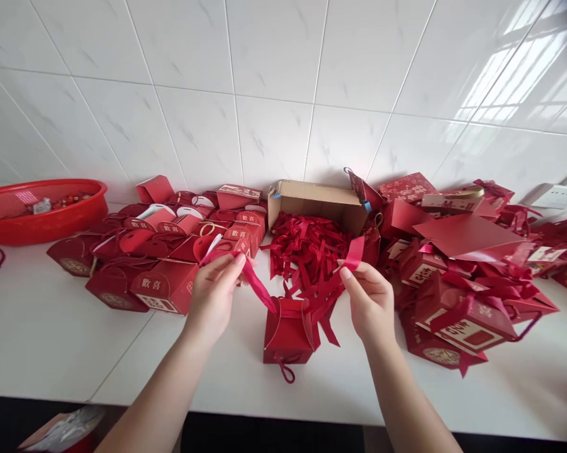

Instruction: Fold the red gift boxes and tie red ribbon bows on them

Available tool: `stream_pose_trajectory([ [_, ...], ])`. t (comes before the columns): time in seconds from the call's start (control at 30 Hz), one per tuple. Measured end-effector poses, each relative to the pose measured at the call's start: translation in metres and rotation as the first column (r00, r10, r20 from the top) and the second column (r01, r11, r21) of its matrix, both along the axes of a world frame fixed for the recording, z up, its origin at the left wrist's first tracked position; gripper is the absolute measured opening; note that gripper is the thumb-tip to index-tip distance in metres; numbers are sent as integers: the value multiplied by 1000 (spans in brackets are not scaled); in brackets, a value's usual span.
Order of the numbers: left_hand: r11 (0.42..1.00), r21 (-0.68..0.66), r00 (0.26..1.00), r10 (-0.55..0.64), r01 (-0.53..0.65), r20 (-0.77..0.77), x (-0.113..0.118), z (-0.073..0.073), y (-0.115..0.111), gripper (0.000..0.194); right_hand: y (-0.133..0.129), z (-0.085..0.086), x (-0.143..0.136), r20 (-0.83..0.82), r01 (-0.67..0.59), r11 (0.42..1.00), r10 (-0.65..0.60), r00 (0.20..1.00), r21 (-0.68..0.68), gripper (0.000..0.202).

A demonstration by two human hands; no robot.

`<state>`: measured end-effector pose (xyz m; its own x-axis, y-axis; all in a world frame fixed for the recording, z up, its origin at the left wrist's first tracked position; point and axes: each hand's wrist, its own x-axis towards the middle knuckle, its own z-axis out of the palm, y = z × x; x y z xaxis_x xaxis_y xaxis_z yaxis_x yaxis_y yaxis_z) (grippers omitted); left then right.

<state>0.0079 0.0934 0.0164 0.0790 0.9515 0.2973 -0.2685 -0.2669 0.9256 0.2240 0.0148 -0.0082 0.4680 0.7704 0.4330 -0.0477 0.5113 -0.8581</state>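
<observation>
A small red gift box (289, 336) stands upright near the counter's front edge, a dark red cord loop hanging at its front. Red ribbon (259, 286) runs from the top of this box up to my left hand (216, 292), which pinches one end between thumb and fingers. On the other side my right hand (369, 299) pinches the other end, its tip sticking up past the fingers. Both hands are raised above the box, one to each side. Behind it, a heap of loose red ribbons (311, 245) spills out of a cardboard box (318, 192).
Many red gift boxes (165, 283) crowd the left of the white counter (33, 327). More boxes with ribbons (472, 311) are piled at the right. A red plastic basket (51, 226) with small items sits far left. A tiled wall (274, 63) rises behind.
</observation>
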Motion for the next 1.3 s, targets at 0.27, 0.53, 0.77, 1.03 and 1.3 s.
stream_pose_trajectory([
  [0.27,981,187,995,-35,51,-90,22,19,-3,18,10,24,-11,76,-96,994,92,993,50,7],
  [0.53,980,193,992,-30,53,-125,29,29,-9,32,13,27,-13,23,-131,990,129,991,57,8],
  [0.77,957,258,977,-81,132,-199,31,35,-14,35,13,33,-17,21,-196,981,196,980,5,18],
  [1.03,894,197,760,-205,402,-617,31,38,-18,36,5,39,-21,277,-461,883,467,840,-90,27],
  [1.3,815,-94,699,-544,572,-464,19,27,-10,13,12,30,-15,498,-358,932,334,801,-50,25],
])
